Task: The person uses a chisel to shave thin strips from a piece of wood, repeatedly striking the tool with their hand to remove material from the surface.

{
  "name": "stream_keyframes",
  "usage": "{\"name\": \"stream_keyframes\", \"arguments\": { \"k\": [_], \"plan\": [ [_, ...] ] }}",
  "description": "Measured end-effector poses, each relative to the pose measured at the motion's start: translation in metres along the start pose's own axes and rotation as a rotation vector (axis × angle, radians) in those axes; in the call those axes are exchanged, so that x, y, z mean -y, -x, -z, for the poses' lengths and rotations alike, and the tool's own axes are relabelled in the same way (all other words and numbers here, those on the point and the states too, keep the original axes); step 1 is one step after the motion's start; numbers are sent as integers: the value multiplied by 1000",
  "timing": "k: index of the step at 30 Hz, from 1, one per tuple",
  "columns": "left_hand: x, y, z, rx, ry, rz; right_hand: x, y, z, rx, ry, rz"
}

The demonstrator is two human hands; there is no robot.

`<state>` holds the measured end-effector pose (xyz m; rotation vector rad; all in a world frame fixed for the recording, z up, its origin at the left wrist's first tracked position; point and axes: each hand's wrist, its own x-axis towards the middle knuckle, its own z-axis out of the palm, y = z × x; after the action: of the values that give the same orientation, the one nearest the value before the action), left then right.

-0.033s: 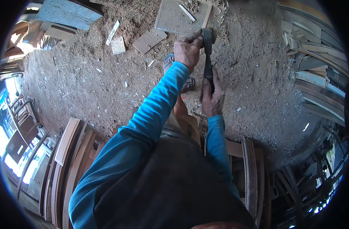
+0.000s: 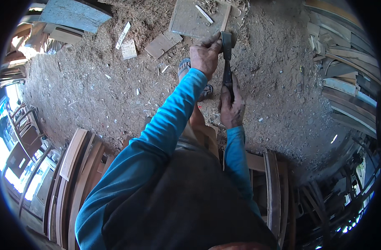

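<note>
A dark hand tool (image 2: 227, 52) with a narrow neck and a wider, flat far end is held out in front of me; its exact kind is unclear. My right hand (image 2: 232, 104) wraps round its near, handle end. At the far end my left hand (image 2: 205, 56) is closed, thumb and fingers pinching against the tool's side. Just beyond those fingers a thin wooden strip (image 2: 226, 17) runs away over a flat board (image 2: 190, 18) on the ground. Whether the strip is gripped too, I cannot tell.
Wood scraps (image 2: 163, 43) and shavings litter the dirt floor (image 2: 103, 91). A bluish board (image 2: 76, 16) lies far left. Stacked timber (image 2: 350, 87) lines the right side, with more planks (image 2: 80, 166) near left and planks (image 2: 273, 191) near right. My sandalled foot (image 2: 184, 64) stands below my left arm.
</note>
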<state>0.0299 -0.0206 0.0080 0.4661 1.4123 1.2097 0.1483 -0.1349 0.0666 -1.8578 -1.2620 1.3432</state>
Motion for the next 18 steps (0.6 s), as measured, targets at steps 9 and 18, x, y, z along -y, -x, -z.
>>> {"name": "stream_keyframes", "arguments": {
  "k": [9,18],
  "plan": [
    [-3,4,-13,9,123,134,-1,-17,12,-1,-45,-9],
    [3,-6,-10,88,55,158,-5,2,19,43,-61,-42]
  ]
}}
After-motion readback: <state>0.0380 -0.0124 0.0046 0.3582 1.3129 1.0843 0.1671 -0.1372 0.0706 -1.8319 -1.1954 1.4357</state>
